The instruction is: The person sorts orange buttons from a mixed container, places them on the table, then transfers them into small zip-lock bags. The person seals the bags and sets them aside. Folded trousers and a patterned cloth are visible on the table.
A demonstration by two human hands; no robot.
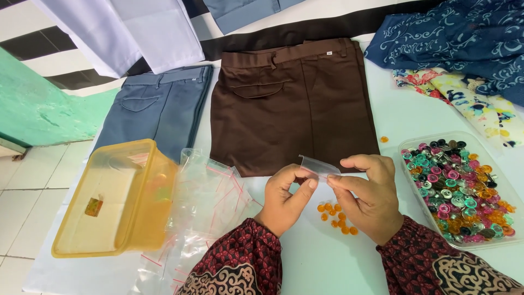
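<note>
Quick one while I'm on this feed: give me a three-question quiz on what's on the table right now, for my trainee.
1. True or false: both hands hold the small clear bag.
2. What lies on the table right under the hands? A) blue beads B) orange buttons C) scissors
3. Fill in: the clear tray of mixed coloured buttons sits beside the ______ hand.

Key
1. True: the left hand and the right hand pinch it between their fingertips.
2. B: the orange buttons lie in a loose cluster on the white table.
3. Right: the clear tray is there, while the yellow tub lies on its side to the left.
</note>
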